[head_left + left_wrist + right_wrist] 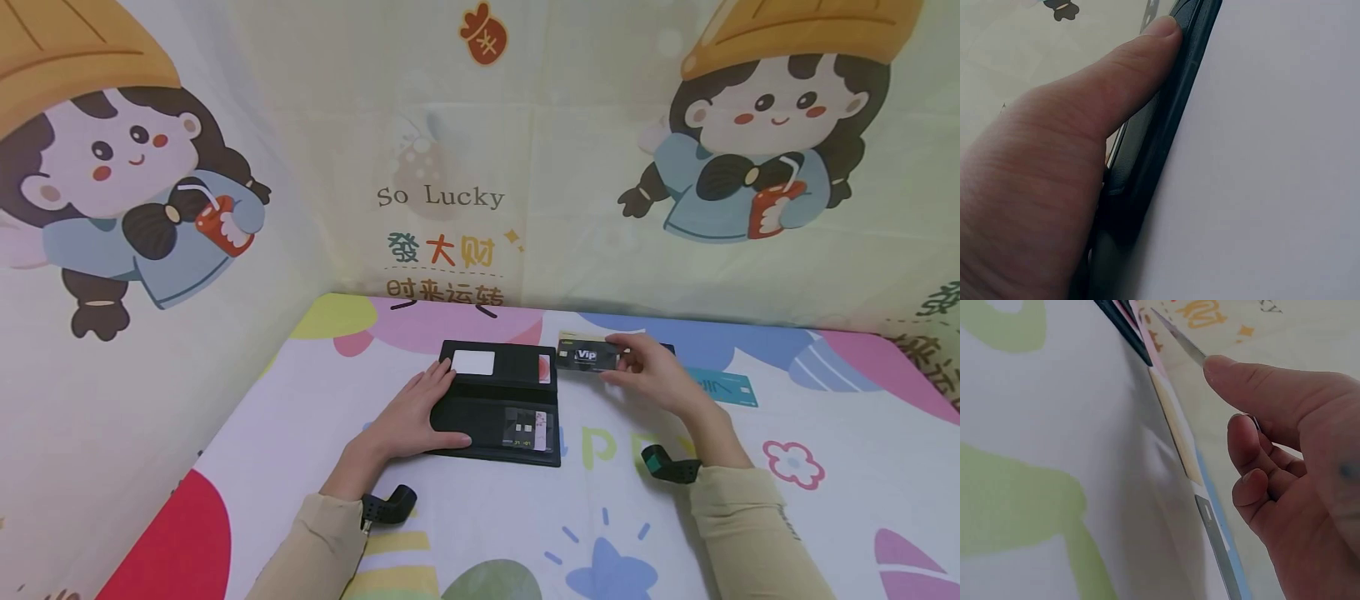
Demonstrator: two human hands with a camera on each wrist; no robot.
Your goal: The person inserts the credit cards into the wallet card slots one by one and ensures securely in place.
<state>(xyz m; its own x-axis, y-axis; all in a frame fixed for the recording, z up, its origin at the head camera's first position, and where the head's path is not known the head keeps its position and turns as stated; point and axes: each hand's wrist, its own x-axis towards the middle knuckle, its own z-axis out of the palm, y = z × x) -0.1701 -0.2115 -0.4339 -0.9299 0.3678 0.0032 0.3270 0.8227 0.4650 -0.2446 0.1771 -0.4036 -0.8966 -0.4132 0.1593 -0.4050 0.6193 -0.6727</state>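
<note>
A black wallet (502,392) lies open on the patterned table cover (300,433), with a white card (474,362) in its upper half and more cards in its slots. My left hand (420,408) rests flat on the wallet's left side. In the left wrist view its thumb (1129,69) presses along the wallet's edge (1163,131). My right hand (626,367) pinches a black "Vip" card (588,357) just right of the wallet's top corner, slightly above the table. In the right wrist view that card (1179,339) shows edge-on above the thumb (1241,378).
A teal card (726,387) lies flat to the right of my right hand, seen edge-on as the teal card (1217,550) in the right wrist view. A yellowish card (573,337) and a dark card (667,348) lie behind the held card. Cartoon-printed cloth walls (450,167) enclose the table.
</note>
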